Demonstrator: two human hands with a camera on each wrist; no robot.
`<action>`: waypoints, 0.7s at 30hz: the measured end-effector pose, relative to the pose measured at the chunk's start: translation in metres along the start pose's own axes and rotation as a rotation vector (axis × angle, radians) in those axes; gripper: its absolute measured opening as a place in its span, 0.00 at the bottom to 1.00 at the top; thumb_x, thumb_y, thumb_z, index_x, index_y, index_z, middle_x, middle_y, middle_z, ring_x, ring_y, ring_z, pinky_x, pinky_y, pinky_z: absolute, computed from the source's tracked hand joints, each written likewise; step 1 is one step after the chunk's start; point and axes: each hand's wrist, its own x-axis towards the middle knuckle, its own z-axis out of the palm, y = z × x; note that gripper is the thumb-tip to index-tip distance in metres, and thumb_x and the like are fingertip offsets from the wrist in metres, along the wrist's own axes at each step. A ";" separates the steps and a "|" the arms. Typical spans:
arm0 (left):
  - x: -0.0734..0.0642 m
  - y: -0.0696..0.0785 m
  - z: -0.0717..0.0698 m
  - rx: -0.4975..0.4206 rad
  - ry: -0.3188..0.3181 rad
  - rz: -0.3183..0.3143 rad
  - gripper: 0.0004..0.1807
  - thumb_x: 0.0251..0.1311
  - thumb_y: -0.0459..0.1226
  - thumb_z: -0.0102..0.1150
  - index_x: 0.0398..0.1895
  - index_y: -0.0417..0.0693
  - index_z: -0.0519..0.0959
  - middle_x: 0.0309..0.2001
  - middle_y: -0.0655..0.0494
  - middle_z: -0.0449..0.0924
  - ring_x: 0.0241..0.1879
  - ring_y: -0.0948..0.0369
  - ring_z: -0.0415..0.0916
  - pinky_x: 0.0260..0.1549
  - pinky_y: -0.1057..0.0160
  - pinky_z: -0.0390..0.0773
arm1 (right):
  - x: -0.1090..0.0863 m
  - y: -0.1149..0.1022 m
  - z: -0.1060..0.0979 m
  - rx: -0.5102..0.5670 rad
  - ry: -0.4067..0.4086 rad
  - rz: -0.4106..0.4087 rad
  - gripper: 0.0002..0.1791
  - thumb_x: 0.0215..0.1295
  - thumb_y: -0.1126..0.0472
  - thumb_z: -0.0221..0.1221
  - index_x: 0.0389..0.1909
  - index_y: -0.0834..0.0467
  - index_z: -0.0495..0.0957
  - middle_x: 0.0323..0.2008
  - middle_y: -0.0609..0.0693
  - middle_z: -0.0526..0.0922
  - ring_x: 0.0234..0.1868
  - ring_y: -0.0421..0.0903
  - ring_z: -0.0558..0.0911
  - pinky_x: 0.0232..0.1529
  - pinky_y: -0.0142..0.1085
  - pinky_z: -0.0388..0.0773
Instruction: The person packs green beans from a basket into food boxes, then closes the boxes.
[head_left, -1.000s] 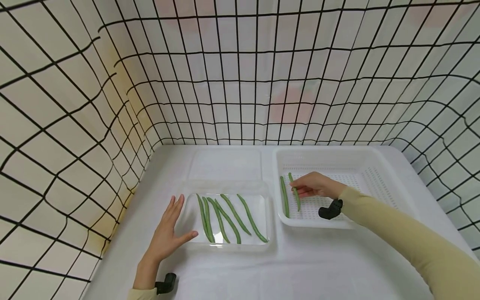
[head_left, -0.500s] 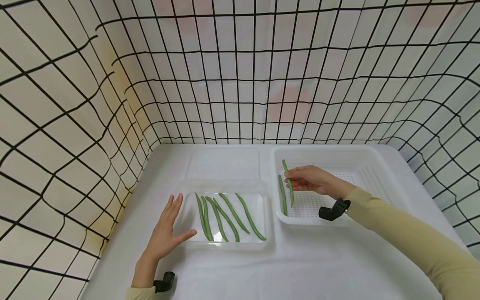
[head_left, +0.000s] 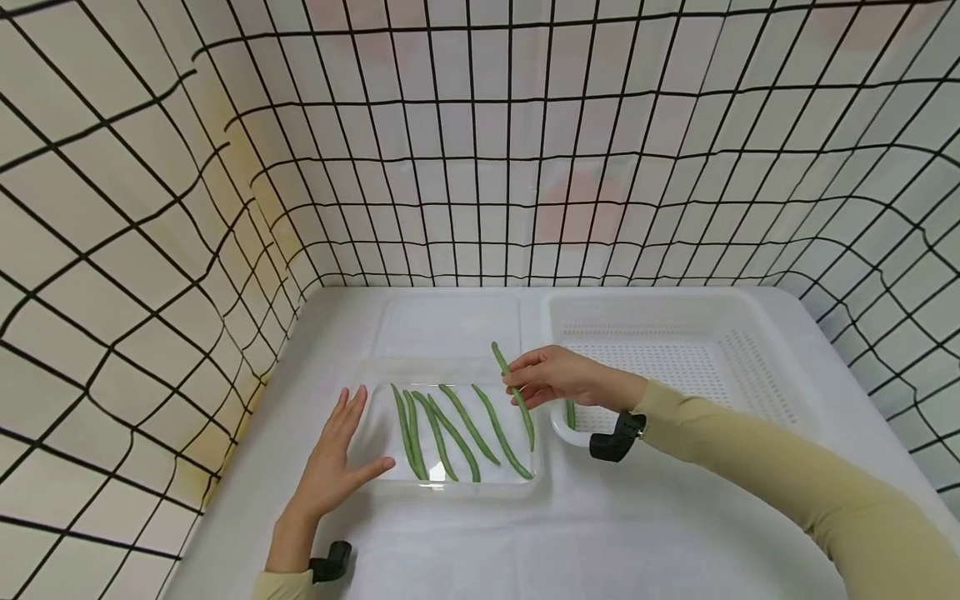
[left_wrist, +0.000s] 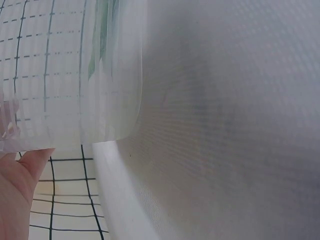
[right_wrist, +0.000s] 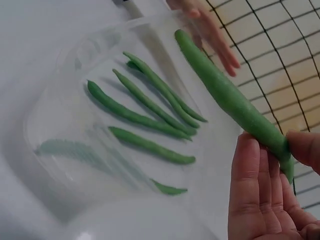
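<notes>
A black wire grid [head_left: 508, 158] backs a white table [head_left: 525, 550], a perforated basket [head_left: 678, 367] at three o'clock from a clear container [head_left: 487, 489], the left hand [head_left: 327, 467], thumb spread from fingers, at nine, the right hand [head_left: 558, 375] pinching a green bean [head_left: 523, 408] at two.

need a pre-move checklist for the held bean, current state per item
1. Held bean secure: ok, pinched by the right hand.
2. Held bean wholly over the clear box: cannot tell; in the head view its far tip shows past the far rim, height unclear.
3. Beans in the box lying on its bottom: ok.
4. Left hand steadying the box: cannot tell; it is at the left side, contact unclear.
5. White basket emptied: not ok, a bean lies there.
</notes>
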 end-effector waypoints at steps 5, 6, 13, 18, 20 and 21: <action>0.000 0.002 -0.001 -0.008 0.002 -0.002 0.58 0.45 0.53 0.72 0.76 0.56 0.46 0.75 0.56 0.43 0.73 0.53 0.35 0.54 0.29 0.53 | 0.013 0.003 0.019 -0.049 -0.045 0.029 0.17 0.62 0.65 0.61 0.49 0.69 0.75 0.34 0.59 0.84 0.29 0.46 0.83 0.38 0.40 0.81; -0.001 0.002 -0.002 -0.010 0.002 -0.005 0.58 0.45 0.53 0.72 0.76 0.56 0.47 0.75 0.56 0.43 0.73 0.53 0.35 0.54 0.29 0.53 | 0.015 0.003 0.022 -0.063 -0.050 0.033 0.17 0.62 0.65 0.61 0.49 0.69 0.75 0.34 0.58 0.84 0.28 0.45 0.83 0.38 0.39 0.81; -0.001 0.001 -0.001 -0.004 0.004 -0.003 0.58 0.45 0.52 0.72 0.76 0.58 0.45 0.75 0.58 0.42 0.73 0.53 0.35 0.55 0.29 0.53 | 0.020 0.007 0.035 -0.081 -0.042 0.087 0.15 0.63 0.66 0.60 0.48 0.69 0.75 0.35 0.60 0.83 0.28 0.46 0.83 0.34 0.38 0.81; -0.001 0.000 -0.001 -0.004 0.006 0.003 0.58 0.46 0.52 0.72 0.76 0.60 0.44 0.75 0.58 0.42 0.73 0.53 0.35 0.55 0.30 0.53 | 0.020 0.007 0.037 -0.062 -0.032 0.113 0.15 0.65 0.67 0.57 0.50 0.70 0.75 0.36 0.60 0.82 0.31 0.48 0.83 0.36 0.39 0.81; 0.000 0.000 -0.001 -0.005 0.004 0.002 0.58 0.46 0.52 0.72 0.76 0.61 0.44 0.75 0.58 0.42 0.73 0.53 0.35 0.55 0.30 0.53 | 0.019 0.007 0.036 -0.057 -0.025 0.106 0.16 0.66 0.67 0.56 0.52 0.72 0.73 0.39 0.62 0.81 0.34 0.50 0.84 0.38 0.40 0.81; 0.000 0.000 -0.001 -0.006 0.005 0.000 0.58 0.46 0.52 0.72 0.76 0.60 0.45 0.75 0.58 0.42 0.73 0.53 0.35 0.55 0.30 0.53 | 0.018 0.007 0.036 -0.059 -0.026 0.096 0.17 0.66 0.67 0.55 0.53 0.73 0.72 0.40 0.64 0.81 0.35 0.51 0.84 0.39 0.41 0.81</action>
